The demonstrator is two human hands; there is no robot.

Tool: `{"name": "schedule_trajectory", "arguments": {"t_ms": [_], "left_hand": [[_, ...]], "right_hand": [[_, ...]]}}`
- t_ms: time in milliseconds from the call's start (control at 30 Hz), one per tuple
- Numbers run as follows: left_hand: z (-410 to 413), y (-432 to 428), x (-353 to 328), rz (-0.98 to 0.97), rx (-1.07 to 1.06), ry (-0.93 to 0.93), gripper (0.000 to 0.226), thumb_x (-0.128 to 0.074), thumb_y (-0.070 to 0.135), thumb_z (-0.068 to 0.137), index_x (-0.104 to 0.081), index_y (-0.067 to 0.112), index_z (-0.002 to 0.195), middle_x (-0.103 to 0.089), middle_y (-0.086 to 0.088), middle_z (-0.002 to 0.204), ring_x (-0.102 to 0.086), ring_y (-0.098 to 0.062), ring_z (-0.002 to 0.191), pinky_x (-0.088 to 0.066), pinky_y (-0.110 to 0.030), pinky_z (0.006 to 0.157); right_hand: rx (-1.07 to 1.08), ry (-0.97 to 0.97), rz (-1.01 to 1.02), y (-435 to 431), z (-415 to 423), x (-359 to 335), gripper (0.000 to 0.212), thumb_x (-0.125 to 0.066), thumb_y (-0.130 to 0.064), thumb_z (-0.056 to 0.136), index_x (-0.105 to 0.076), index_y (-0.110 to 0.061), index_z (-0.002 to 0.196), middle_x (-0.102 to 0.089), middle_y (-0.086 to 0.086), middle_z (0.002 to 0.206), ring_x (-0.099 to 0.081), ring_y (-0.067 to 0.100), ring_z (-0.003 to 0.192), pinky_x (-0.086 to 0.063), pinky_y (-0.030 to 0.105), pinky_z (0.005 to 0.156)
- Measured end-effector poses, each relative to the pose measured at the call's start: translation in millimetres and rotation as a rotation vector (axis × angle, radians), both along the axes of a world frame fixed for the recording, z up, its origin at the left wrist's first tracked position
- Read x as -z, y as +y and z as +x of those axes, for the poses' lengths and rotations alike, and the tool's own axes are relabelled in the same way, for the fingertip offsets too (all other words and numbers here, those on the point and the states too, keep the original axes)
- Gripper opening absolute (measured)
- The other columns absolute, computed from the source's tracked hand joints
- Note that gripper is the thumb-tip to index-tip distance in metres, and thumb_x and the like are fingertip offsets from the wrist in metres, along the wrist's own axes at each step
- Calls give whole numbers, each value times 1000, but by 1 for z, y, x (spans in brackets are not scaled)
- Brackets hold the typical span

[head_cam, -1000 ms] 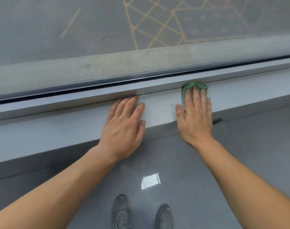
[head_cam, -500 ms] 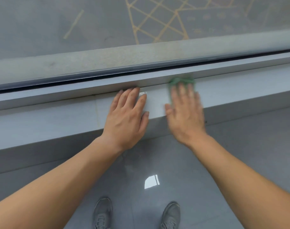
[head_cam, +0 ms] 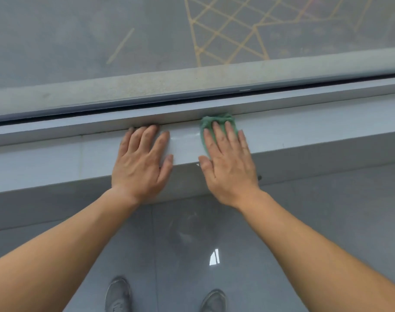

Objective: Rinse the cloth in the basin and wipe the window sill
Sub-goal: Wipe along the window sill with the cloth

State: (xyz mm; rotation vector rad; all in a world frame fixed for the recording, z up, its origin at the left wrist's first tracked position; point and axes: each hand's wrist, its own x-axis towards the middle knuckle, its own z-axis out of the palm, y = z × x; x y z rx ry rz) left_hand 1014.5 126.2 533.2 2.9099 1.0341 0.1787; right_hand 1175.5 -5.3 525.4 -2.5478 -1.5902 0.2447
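Right now I am working the wiping step: my right hand (head_cam: 228, 163) is pressing the green cloth (head_cam: 216, 122) flat onto the window sill (head_cam: 57, 163), with the fingers stretched out over it, so that grip is open and pinning the cloth under the palm, not pinching it. My left hand (head_cam: 142, 161) is lying just beside it, also open and flat on the sill, holding nothing and apparently bracing me. No basin is showing in the head view, so I am judging the rinse as either done or waiting.

The cloth is sitting bunched at the back of the sill, touching the window frame (head_cam: 304, 97), and poking out past my fingertips and along the thumb side of my hand. Its long axis seems to be running front to back, across the sill, though my hand is covering most of it.

The sill itself is stretching left to right, so the next move is calling for a steady sideways slide with even downward pressure, keeping the cloth's far edge tucked into the corner along the frame.
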Motion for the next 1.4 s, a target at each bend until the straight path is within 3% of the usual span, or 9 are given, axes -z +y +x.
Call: {"name": "schedule_trajectory", "arguments": {"t_ms": [100,300,500,700,800,1033,1267,1333,1400], "left_hand": [[0,0,-1,-8,0,11,56,-38,43,93,-46,14,140,-45,-15,144,-35,-35,135,-16,-49,121],[0,2,-2,-22,12,32,57,-36,42,94,-45,11,141,-45,-17,143,-35,-36,136,-12,-50,122],[9,-10,-6,-50,63,-71,54,-45,35,93,-49,4,137,-48,-21,141,-40,-39,134,-17,-51,121],[55,-25,-3,-125,182,-86,54,-43,36,94,-49,7,140,-47,-19,147,-38,-36,137,-17,-47,122],[64,-26,0,-129,180,-91,54,-43,36,94,-48,7,140,-45,-20,147,-36,-36,138,-16,-48,122],[66,-27,0,-107,204,-68,54,-44,36,94,-50,6,139,-45,-20,148,-38,-37,138,-18,-50,121],[96,-43,-3,-154,218,-72,56,-41,38,95,-44,9,143,-40,-18,153,-31,-35,143,-13,-45,122],[102,-47,0,-144,189,-68,59,-42,39,94,-42,7,144,-41,-17,152,-32,-33,141,-14,-42,119],[102,-48,2,-124,174,-58,62,-43,40,93,-43,4,143,-44,-17,151,-35,-33,140,-18,-43,117]], "right_hand": [[-90,-37,-48,-9,18,-1,66,-11,-50,100,-4,-21,158,0,3,168,9,23,154,5,47,124],[375,-37,-64,-28,72,-5,73,-4,-54,95,-5,-16,158,-1,9,168,7,28,153,1,50,123],[-136,-13,-69,-4,3,-2,67,-16,-51,99,-10,-21,158,-6,4,168,5,26,154,2,50,123],[291,-25,-68,-59,115,-6,71,-3,-54,95,-7,-21,158,-2,3,168,7,20,154,7,46,123],[445,-21,-42,-51,111,-4,75,-3,-54,93,-8,-17,158,-2,5,168,8,23,154,5,48,123],[-75,-54,-55,-31,49,-2,64,-17,-47,100,-14,-20,158,-10,4,167,1,25,154,-1,49,124],[480,-14,-74,-73,151,-7,76,-1,-56,93,-8,-18,158,-1,5,168,8,22,154,6,46,123],[468,-17,-57,-59,132,-6,76,-3,-56,93,-9,-16,158,-2,7,168,7,25,154,5,47,123],[264,-22,-35,-48,97,-5,72,-11,-53,96,-12,-16,158,-6,8,167,3,28,154,1,50,123]]}}
